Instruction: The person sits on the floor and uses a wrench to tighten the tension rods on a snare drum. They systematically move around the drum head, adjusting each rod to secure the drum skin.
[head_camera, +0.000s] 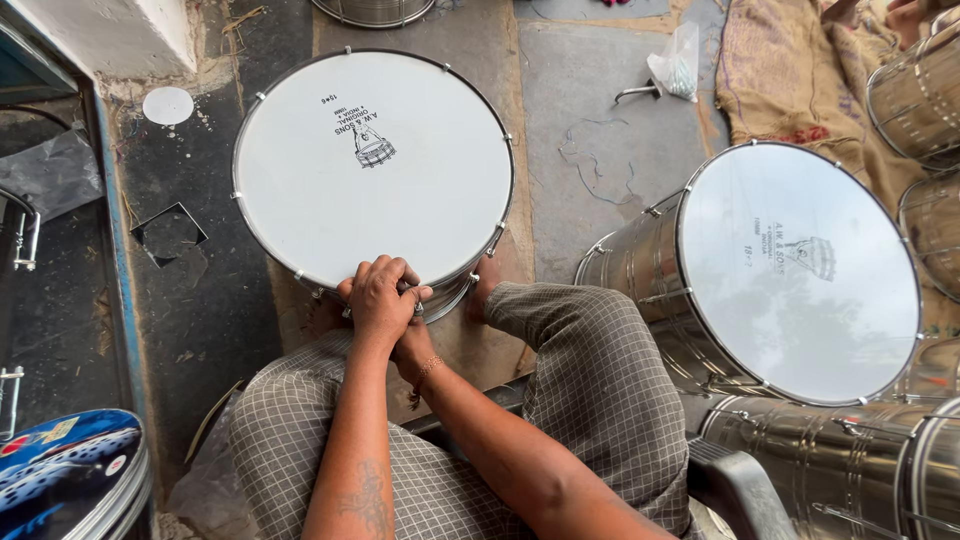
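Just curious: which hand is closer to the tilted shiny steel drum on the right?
Right hand, tucked under the left hand; both sit at the flat drum's rim, well left of the tilted steel drum.

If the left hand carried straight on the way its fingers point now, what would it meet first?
The left hand sits on the near rim of the drum, over the right hand. Its fingers point toward the far side, so it would probably slide straight onto the white drumhead, though height is unclear.
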